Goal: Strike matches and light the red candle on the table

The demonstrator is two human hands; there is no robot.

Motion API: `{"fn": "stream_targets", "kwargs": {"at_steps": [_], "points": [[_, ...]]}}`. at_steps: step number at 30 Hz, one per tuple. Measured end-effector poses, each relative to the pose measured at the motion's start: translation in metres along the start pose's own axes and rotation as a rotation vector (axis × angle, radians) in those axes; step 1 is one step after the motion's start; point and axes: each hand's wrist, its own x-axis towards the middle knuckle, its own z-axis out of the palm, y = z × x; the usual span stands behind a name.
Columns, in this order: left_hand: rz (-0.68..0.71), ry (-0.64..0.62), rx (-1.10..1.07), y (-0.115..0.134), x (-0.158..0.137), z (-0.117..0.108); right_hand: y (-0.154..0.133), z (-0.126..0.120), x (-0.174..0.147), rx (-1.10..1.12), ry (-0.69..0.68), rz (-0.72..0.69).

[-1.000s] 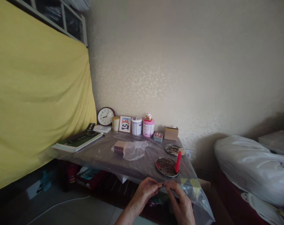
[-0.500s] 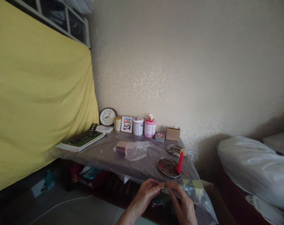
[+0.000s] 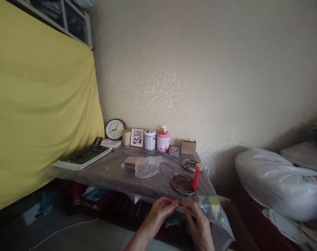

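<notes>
Between the thumb and fingers of my left hand (image 3: 156, 215) is a small brown matchbox (image 3: 175, 203), held over the near edge of the table (image 3: 106, 177). My right hand (image 3: 198, 219) is pinched close against the box's right end. Whatever its fingertips hold is too small to make out. Just beyond both hands, a red candle (image 3: 196, 178) leans slightly at the right side of a round metal plate (image 3: 172, 182) covered in dark burnt bits. Behind it, a second plate (image 3: 183, 163) carries many matchsticks (image 3: 193, 166).
A pack of small brown boxes (image 3: 131, 163) lies partly in a clear plastic bag (image 3: 149, 167). Along the wall stand a clock (image 3: 115, 129), a framed panda picture (image 3: 137, 137), canisters (image 3: 150, 140) and a cardboard box (image 3: 188, 146). Plastic sheeting hangs over the table's edge.
The whole view has shifted a little, so the table things sit further left. Both hands stay together at the matchbox, with the right fingertips still close to its end.
</notes>
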Motion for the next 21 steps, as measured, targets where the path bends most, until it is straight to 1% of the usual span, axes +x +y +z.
{"fn": "stream_targets", "kwargs": {"at_steps": [6,13,15,19,21], "points": [[-0.033,0.000,-0.006,0.0033,-0.0013,0.0007,-0.0004,0.0026,-0.0017,-0.015,0.043,0.002],[0.000,-0.001,-0.034,0.0036,0.0015,0.0022,-0.0012,0.0063,0.0008,0.007,0.060,0.017],[0.011,0.009,-0.043,0.0029,0.0028,0.0020,-0.0035,0.0058,0.0031,0.012,0.086,0.011],[0.039,0.027,-0.070,0.0024,0.0049,0.0024,-0.0084,0.0046,0.0070,0.014,0.188,-0.018],[0.048,0.021,-0.081,0.0023,0.0051,0.0033,-0.0083,0.0057,0.0077,0.008,0.192,-0.036]]}}
